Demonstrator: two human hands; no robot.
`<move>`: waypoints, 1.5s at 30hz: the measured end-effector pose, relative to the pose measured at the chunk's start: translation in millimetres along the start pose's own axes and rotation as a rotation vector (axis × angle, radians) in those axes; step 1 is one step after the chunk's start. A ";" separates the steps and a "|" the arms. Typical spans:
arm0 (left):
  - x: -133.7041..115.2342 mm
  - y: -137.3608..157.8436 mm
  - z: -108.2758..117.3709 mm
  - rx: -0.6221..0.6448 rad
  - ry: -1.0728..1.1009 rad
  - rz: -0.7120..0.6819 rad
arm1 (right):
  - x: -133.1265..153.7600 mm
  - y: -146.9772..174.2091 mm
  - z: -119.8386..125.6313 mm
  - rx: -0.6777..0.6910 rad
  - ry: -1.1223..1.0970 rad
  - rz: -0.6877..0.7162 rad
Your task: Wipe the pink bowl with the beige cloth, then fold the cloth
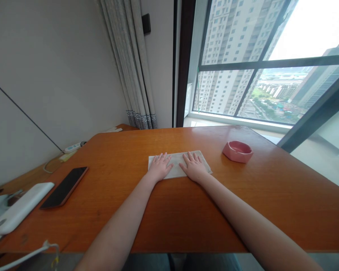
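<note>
A pale, folded cloth (177,169) lies flat on the brown wooden table (169,218), a little beyond its middle. My left hand (159,167) rests palm down on the cloth's left part, fingers spread and pointing away from me. On the right part, my right hand (196,167) lies flat in the same way, its fingers apart. Between the two hands a strip of the cloth shows. Neither hand grips anything.
To the right stands a pink angular bowl (237,151). A dark phone (64,188) and a long white device (21,207) lie at the left. A white cable (25,258) hangs over the near left edge. Behind are a curtain (132,60) and a window (260,66).
</note>
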State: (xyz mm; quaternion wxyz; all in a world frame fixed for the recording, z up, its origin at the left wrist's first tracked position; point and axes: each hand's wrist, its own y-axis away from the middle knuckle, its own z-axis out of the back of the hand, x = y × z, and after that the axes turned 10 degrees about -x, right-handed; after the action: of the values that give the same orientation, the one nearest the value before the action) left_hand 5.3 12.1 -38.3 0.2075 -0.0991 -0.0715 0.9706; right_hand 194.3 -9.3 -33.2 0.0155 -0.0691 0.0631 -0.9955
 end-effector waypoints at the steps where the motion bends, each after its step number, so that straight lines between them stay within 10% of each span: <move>1: 3.8 -0.9 0.8 0.000 -0.008 0.027 | -1.8 -1.1 0.8 0.008 0.006 -0.028; 19: 25.1 3.9 22.6 -0.365 -0.029 0.434 | -32.8 -16.4 -4.4 -0.024 0.027 -0.301; 29: 13.6 6.1 26.2 -0.138 -0.167 0.447 | -34.8 -15.1 -5.5 -0.084 0.017 -0.321; 37: 27.9 3.6 31.3 -0.135 0.026 0.507 | -22.3 -13.7 0.5 -0.177 -0.031 0.123; 45: 57.5 5.2 33.1 -0.067 0.016 0.600 | -17.9 -5.9 -1.0 -0.057 -0.028 0.105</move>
State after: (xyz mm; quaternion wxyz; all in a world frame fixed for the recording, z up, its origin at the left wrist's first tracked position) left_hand -55.5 28.1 -16.5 -0.0915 -0.1299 -0.0692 0.9849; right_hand 211.8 -2.6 -35.9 0.0667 -0.0803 0.0949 -0.9900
